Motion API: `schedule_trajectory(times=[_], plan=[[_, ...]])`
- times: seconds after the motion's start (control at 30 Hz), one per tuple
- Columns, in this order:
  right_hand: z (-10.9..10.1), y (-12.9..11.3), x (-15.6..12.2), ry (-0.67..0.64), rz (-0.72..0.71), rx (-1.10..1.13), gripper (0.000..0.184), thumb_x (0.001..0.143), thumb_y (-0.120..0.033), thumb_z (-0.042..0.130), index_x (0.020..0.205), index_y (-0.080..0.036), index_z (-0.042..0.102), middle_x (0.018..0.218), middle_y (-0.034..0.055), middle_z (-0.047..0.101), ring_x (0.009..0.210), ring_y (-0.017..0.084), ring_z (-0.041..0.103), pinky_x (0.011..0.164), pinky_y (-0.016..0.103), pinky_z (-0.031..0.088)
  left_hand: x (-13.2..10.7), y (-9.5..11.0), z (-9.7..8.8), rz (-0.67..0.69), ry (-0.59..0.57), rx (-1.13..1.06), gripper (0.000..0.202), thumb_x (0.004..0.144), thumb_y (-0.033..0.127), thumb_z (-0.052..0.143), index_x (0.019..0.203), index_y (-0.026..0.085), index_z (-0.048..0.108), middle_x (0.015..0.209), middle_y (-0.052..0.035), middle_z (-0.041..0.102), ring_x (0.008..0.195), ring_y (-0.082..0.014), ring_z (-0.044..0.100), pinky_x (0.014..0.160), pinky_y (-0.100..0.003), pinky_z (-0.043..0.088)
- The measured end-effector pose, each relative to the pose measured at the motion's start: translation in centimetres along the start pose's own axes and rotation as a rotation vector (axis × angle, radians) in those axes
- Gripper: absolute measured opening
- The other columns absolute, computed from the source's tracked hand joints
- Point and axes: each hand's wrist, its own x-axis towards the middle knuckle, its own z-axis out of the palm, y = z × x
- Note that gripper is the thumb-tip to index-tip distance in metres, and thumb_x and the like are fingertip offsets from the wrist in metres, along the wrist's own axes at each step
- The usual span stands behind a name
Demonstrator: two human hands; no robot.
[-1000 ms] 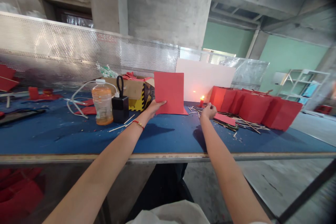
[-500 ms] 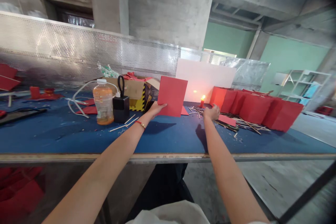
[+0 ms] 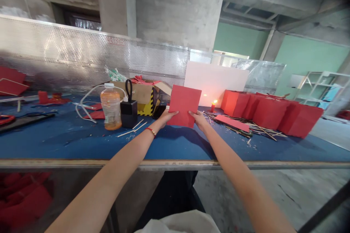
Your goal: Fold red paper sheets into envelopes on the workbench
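A flat red rectangular panel (image 3: 185, 103), like card or board, is held upright above the blue tabletop. My left hand (image 3: 166, 117) pinches its lower left edge, thumb on the face toward me. At the lower right edge my right hand (image 3: 198, 118) grips it the same way; the fingers behind it are hidden. Beyond my right hand burns a small red candle (image 3: 213, 107). To the right of that hand, a red strip (image 3: 232, 122) lies across a heap of thin wooden sticks (image 3: 262, 130).
Red box-like pieces (image 3: 270, 111) stand in a row at the right. On the left are an orange drink bottle (image 3: 111, 107), a black power bank (image 3: 129, 113) with a white cable, and a cardboard box (image 3: 144, 96). A white board (image 3: 216, 80) leans behind the candle.
My right hand has come left from beside the candle and sticks to take the panel's right edge. The panel has tilted slightly and sits a little lower. The red strip now shows more fully.
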Motion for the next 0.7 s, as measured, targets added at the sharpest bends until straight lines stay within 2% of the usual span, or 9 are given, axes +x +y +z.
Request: schedule_trajectory(times=[0.07,0.17,0.3,0.43,0.57,0.63,0.7], plan=[[-0.2,0.0,-0.1,0.014,-0.016,0.016,0.052,0.051,-0.047,0.087,0.093,-0.020,0.070,0.092,0.0039,0.075,0.088,0.024,0.070,0.084,0.039,0.055,0.0,0.2,-0.3,0.004,-0.024,-0.026,0.060,0.044,0.044,0.092,0.093,0.013,0.075,0.097,-0.0133,0.076,0.091,-0.0307,0.071,0.090,-0.043,0.052],[-0.5,-0.1,-0.4,0.004,0.035,0.010,0.052,0.051,-0.042,0.088,0.095,-0.021,0.070,0.095,0.0046,0.075,0.088,0.024,0.070,0.085,0.039,0.055,0.0,0.5,-0.4,-0.008,-0.053,-0.066,0.060,0.044,0.044,0.092,0.092,0.013,0.074,0.094,-0.0127,0.076,0.088,-0.0284,0.071,0.089,-0.041,0.052],[-0.5,0.1,-0.8,-0.018,0.106,-0.037,0.051,0.044,-0.032,0.091,0.090,-0.019,0.072,0.096,0.0052,0.075,0.086,0.023,0.070,0.087,0.038,0.054,-0.4,0.4,-0.1,-0.054,-0.082,-0.092,0.060,0.041,0.041,0.094,0.090,0.012,0.074,0.092,-0.0139,0.076,0.081,-0.0279,0.072,0.086,-0.043,0.053],[-0.5,0.1,-1.1,-0.064,0.114,-0.111,0.050,0.043,-0.028,0.091,0.089,-0.019,0.074,0.095,0.0053,0.075,0.087,0.023,0.069,0.087,0.038,0.054,-1.0,-0.1,0.5,-0.054,-0.074,-0.118,0.059,0.043,0.033,0.094,0.095,0.014,0.073,0.097,-0.0132,0.076,0.085,-0.0285,0.071,0.090,-0.046,0.052],[-0.7,-0.1,-1.1,-0.071,0.170,-0.184,0.047,0.040,-0.031,0.091,0.083,-0.019,0.075,0.086,0.0057,0.075,0.078,0.023,0.069,0.078,0.037,0.055,-1.3,-0.4,0.9,0.004,-0.001,-0.155,0.051,0.051,0.029,0.092,0.096,0.014,0.072,0.102,-0.0125,0.075,0.098,-0.0293,0.069,0.096,-0.045,0.048],[-0.9,-0.2,-1.0,-0.029,0.186,-0.201,0.043,0.042,-0.035,0.090,0.078,-0.018,0.075,0.082,0.0063,0.075,0.072,0.022,0.068,0.071,0.036,0.056,-1.2,-0.3,1.2,0.033,0.022,-0.194,0.050,0.056,0.030,0.090,0.100,0.015,0.071,0.106,-0.0119,0.074,0.101,-0.0281,0.068,0.097,-0.044,0.048],[-1.1,-0.6,-0.6,0.048,0.135,-0.183,0.043,0.045,-0.039,0.089,0.079,-0.018,0.074,0.082,0.0059,0.075,0.070,0.020,0.067,0.067,0.033,0.056,-0.9,0.1,1.4,0.033,0.001,-0.280,0.048,0.061,0.029,0.088,0.103,0.016,0.069,0.107,-0.0115,0.073,0.099,-0.0263,0.069,0.094,-0.042,0.050]])
